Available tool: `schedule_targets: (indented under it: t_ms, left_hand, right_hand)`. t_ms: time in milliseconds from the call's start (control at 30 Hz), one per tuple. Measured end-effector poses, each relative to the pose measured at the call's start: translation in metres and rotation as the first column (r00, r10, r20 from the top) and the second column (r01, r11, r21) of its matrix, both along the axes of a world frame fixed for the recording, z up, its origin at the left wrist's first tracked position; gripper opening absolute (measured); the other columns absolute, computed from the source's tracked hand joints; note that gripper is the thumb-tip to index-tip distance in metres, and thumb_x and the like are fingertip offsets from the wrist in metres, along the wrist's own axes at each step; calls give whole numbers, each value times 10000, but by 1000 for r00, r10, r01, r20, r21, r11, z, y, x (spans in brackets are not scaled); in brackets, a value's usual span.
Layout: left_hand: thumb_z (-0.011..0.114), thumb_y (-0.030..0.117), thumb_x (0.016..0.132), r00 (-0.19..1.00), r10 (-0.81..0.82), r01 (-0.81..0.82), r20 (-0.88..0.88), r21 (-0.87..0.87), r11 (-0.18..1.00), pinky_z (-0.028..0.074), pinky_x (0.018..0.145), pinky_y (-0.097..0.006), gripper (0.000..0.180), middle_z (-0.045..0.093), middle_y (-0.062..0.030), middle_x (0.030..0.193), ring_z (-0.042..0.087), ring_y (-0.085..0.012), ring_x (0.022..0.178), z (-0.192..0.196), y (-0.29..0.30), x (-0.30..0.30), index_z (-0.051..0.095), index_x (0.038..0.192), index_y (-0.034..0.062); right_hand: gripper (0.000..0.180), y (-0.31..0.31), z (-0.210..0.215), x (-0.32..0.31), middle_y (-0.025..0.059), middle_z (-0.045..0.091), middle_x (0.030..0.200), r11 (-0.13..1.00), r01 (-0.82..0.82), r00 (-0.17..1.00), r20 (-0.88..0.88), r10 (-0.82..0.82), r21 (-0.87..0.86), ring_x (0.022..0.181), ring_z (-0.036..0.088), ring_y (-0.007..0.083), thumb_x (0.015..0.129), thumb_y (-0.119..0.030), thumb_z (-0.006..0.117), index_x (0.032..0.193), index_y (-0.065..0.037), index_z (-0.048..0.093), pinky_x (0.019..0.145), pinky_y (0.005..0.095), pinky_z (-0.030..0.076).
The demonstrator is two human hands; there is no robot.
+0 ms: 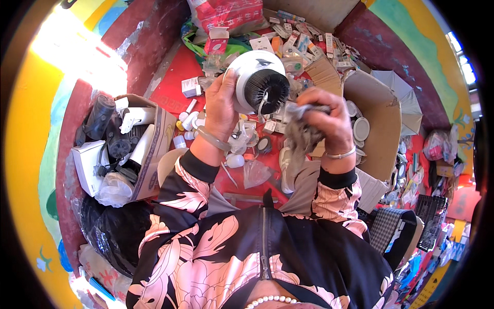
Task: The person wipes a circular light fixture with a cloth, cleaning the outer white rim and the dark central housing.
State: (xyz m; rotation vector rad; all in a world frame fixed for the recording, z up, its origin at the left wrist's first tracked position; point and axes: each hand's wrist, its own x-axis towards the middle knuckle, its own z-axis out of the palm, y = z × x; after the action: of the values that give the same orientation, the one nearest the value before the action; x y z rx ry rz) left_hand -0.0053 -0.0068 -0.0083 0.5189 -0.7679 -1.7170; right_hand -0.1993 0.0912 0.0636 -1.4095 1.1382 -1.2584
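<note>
My left hand [220,105] grips a round white lamp fixture [257,80] with a black ribbed core, raised above the red floor. A short white wire hangs from its black middle. My right hand [325,121] is closed on a crumpled grey cloth [300,136] that hangs down just right of the fixture. A pale bangle sits on my left wrist and a thin one on my right. Both sleeves are black with a pink floral pattern.
An open cardboard box [152,154] at the left holds black and white parts. A larger cardboard box [378,129] at the right holds white round discs. Small white boxes, bulbs and plastic bags litter the red floor [170,85]. A black bag [116,232] lies lower left.
</note>
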Motion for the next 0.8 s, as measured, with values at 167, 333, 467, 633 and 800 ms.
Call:
schedule_targets:
  t_ms: [167,333,467,633,800]
  left_hand:
    - [517,243,952,978,-2,25,208,-108,994,456,656,-219,295,628,-16,841,553,-69,734,-7,4,-5,638,985,-24]
    - [526,232,945,925,40,56,378,-241,969,434,627,-209,283,621,2,782,516,-51,694,-10,13,-8,652,968,-21]
    - [530,219,937,840,138,51,525,-329,943,445,626,-228,271,635,-12,759,526,-61,688,-5,20,-9,653,981,-19]
    - [548,218,922,799,211,30,563,-388,921,461,598,-266,250,635,-58,711,558,-106,635,-4,21,-11,651,983,-2]
    - [543,202,914,702,445,14,555,-637,771,476,583,-306,223,632,-142,691,626,-229,621,0,27,-14,644,974,12]
  right_hand:
    - [214,-7,-10,-13,67,627,872,851,351,843,-264,-469,-390,789,591,141,719,73,602,909,-1,668,717,227,450]
    - [205,-11,-14,-1,78,637,887,810,196,585,-596,-549,-553,826,608,243,698,3,633,881,-70,691,707,307,485]
    - [163,-6,-9,3,57,625,867,848,147,437,-736,-517,-509,854,593,257,714,-34,613,856,-77,680,716,350,484]
    - [170,-6,-9,5,67,613,848,850,191,361,-771,-525,-490,866,588,267,716,-27,602,865,-67,673,722,356,481]
    - [158,-13,-23,10,93,636,817,835,390,559,-621,-549,-387,806,606,290,703,-61,645,859,-61,668,704,355,485]
